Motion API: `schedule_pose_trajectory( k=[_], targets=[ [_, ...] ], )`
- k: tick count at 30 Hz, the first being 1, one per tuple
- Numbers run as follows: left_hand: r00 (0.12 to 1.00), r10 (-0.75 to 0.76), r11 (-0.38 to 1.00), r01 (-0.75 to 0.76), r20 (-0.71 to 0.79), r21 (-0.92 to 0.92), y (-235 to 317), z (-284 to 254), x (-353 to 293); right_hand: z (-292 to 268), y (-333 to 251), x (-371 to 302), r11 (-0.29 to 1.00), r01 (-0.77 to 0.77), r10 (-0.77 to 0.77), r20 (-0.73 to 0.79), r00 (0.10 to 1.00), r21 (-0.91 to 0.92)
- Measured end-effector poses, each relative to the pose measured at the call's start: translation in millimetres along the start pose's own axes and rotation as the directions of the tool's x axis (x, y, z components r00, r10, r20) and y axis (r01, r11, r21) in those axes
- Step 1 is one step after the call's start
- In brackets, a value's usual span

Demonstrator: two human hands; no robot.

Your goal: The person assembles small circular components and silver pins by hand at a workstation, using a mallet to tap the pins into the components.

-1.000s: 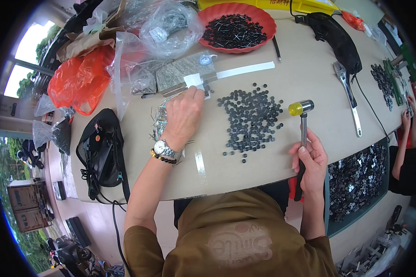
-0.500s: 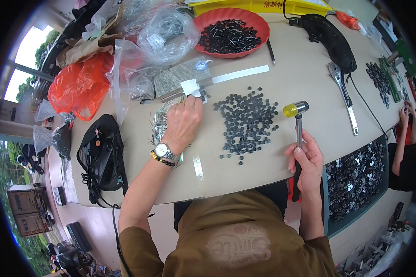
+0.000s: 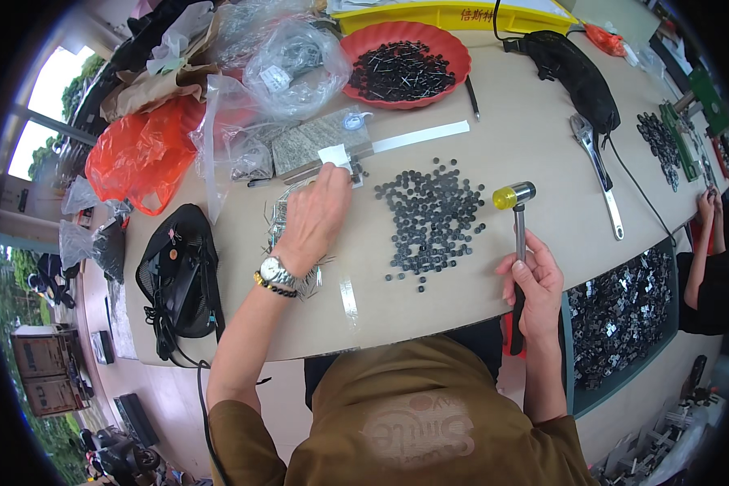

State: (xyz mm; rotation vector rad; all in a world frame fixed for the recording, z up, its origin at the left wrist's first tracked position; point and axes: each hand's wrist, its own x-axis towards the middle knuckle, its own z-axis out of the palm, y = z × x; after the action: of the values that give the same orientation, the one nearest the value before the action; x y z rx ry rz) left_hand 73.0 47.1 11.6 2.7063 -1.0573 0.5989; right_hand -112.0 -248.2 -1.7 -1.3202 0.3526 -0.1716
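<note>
My right hand (image 3: 535, 283) is closed around the handle of a small mallet (image 3: 519, 235), held upright near the table's front edge; its head has a yellow face and a metal end. My left hand (image 3: 312, 215) lies over a heap of thin metal pins (image 3: 277, 215), its fingertips drawn together at a white paper piece (image 3: 334, 156). Anything between those fingertips is hidden. Just beyond is a flat grey packet (image 3: 312, 144) in clear plastic. Many small black round caps (image 3: 429, 215) lie spread between my two hands.
A red dish (image 3: 405, 95) of black-capped pins stands at the back, before a yellow tray (image 3: 429, 16). Plastic bags (image 3: 142, 154) crowd the left, near a black mesh pouch (image 3: 182, 267). Rightward lie an adjustable wrench (image 3: 603, 178), a bin of metal parts (image 3: 571, 381) and another person's hands (image 3: 709, 206).
My left hand has shifted slightly up and away, its fingertips now closer against the white paper piece. The mallet in my right hand has barely moved.
</note>
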Motion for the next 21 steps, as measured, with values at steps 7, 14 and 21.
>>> schedule_pose_trajectory(
  k=[7, 14, 21],
  targets=[
    [0.771, -0.525, -0.009, 0.418, 0.36, -0.908, 74.2, -33.4, -41.6, 7.9, -4.5, -2.1, 0.996, 0.027, -0.029, -0.018, 0.999, -0.081],
    [0.677, -0.601, -0.058, 0.495, 0.426, -0.867, 95.8, -30.0, -86.0, 44.9, -31.8, -18.0, 0.695, 0.475, -0.399, 0.261, 0.879, -0.54],
    [0.813, -0.581, 0.587, 0.452, 0.04, -0.672, 98.9, -19.3, -96.3, 73.2, -25.1, -22.9, 0.333, 0.697, -0.464, 0.533, 0.707, -0.635]
  ],
)
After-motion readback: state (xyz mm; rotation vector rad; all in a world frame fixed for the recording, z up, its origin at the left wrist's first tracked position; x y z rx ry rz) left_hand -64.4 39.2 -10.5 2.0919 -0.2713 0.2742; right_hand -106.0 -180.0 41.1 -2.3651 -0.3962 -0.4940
